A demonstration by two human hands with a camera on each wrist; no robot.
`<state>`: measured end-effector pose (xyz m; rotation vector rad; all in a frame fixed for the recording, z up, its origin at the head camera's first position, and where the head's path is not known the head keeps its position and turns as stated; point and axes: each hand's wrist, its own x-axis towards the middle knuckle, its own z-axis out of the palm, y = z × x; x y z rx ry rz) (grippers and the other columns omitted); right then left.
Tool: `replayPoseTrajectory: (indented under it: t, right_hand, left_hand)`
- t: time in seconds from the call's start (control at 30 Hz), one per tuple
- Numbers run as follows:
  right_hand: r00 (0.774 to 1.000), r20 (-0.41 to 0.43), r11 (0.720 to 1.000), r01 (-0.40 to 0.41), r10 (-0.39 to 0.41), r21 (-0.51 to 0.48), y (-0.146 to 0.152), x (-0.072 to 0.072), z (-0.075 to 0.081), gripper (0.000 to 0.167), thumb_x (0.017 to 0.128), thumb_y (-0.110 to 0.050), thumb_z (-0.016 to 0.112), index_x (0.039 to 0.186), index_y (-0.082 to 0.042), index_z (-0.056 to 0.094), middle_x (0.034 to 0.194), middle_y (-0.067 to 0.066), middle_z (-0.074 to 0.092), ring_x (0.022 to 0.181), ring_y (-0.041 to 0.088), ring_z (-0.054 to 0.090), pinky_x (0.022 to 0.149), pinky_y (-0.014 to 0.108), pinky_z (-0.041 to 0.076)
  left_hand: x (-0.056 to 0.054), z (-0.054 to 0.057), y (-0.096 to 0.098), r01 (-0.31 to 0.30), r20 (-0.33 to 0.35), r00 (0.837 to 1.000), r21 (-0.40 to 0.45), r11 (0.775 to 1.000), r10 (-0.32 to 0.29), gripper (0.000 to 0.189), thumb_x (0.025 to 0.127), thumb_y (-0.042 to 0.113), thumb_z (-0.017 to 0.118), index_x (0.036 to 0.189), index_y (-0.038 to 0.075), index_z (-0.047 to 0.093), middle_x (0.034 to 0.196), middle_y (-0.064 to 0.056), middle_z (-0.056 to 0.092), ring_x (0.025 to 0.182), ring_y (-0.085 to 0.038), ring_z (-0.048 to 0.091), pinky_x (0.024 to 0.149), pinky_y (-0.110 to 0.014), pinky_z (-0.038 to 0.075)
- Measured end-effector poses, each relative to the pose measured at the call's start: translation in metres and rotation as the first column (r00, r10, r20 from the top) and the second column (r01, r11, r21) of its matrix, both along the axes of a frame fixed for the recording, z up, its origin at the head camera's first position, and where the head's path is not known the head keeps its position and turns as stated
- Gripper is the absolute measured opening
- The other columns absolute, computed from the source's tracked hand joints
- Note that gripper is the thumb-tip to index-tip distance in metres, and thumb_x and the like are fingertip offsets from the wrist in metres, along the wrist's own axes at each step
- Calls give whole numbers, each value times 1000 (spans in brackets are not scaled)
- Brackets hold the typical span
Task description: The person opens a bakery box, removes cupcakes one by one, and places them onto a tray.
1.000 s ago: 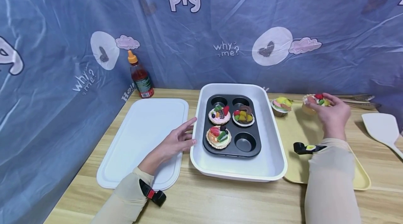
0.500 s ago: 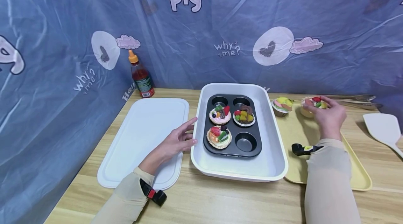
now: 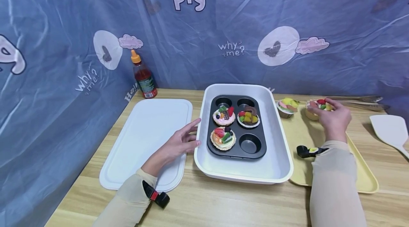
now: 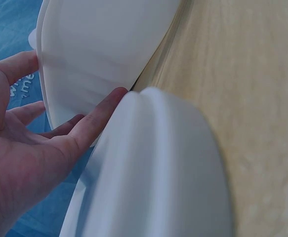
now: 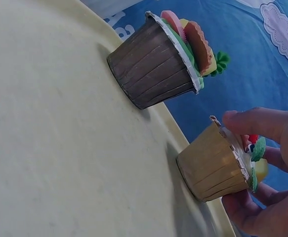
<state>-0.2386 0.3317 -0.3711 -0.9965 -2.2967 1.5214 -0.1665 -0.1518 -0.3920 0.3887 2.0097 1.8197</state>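
My right hand grips a cupcake in a tan paper cup by its upper rim, with fruit toppings showing between the fingers. The cup's base meets the far part of the yellow tray, as far as I can tell. Beside it stands a cupcake in a brown cup. With straight, spread fingers, my left hand touches the left wall of the deep white pan. Inside that pan lies a dark muffin tin bearing a pink-cream tart, a strawberry tart and a chocolate-topped cupcake.
A flat white tray lies at left under the left forearm. Behind it stands a sauce bottle with an orange cap. Metal tongs and a white spatula lie at far right. A blue curtain hangs behind.
My right hand has moved slightly left and down with the tan cupcake, then stayed nearly still. The left hand keeps its place at the pan.
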Motion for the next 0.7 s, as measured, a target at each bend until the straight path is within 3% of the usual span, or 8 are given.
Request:
replayPoseTrajectory:
  t: [0.1, 0.2, 0.4, 0.5, 0.6, 0.7]
  right_hand:
    - [1000, 7, 1000, -3, 3, 6, 1, 0, 0, 82, 80, -43, 83, 152, -31, 45, 163, 1, 32, 145, 15, 34, 117, 24, 35]
    - [1000, 13, 1000, 11, -11, -1, 1, 0, -1, 81, 79, -44, 84, 151, -33, 47, 161, -2, 35, 142, 12, 37, 115, 22, 37]
    - [999, 47, 1000, 27, -27, 6, 4, 0, 1, 83, 76, -46, 86, 149, -35, 49, 146, -11, 44, 111, -1, 45, 91, 12, 43]
    - [998, 52, 1000, 25, -26, 15, 4, 1, 1, 83, 75, -47, 86, 149, -35, 50, 142, -13, 44, 107, -3, 44, 85, 10, 40]
    - [998, 49, 999, 25, -26, 25, 3, 1, 2, 82, 76, -48, 85, 149, -34, 50, 146, -9, 44, 113, 0, 45, 88, 11, 40]
    - [998, 54, 999, 13, -15, 39, 2, 1, 2, 83, 77, -49, 84, 150, -33, 49, 155, -3, 40, 125, 7, 44, 100, 17, 42]
  left_hand:
    - [0, 0, 0, 1, 2, 1000, 5, 1000, -1, 78, 96, 7, 66, 162, 18, 25, 151, -25, 38, 130, -35, 54, 90, -35, 60]
    - [0, -1, 1, 4, 1, 1000, 11, 1000, -4, 78, 96, 7, 65, 162, 18, 25, 151, -25, 38, 130, -36, 54, 91, -35, 60]
    - [0, 1, 1, 8, 3, 1000, 18, 1000, -8, 78, 97, 5, 65, 162, 17, 24, 151, -26, 38, 132, -38, 52, 90, -35, 60]
    - [1, 1, 1, 10, 2, 1000, 19, 1000, -10, 78, 97, 6, 65, 162, 17, 24, 151, -26, 38, 132, -38, 52, 90, -35, 60]
    - [1, 2, 1, 10, 2, 1000, 17, 1000, -10, 78, 97, 6, 65, 162, 17, 24, 152, -26, 38, 133, -39, 52, 90, -35, 60]
    - [1, 2, 0, 5, 2, 1000, 9, 1000, -5, 78, 97, 6, 65, 162, 17, 24, 151, -26, 38, 133, -39, 52, 90, -35, 60]
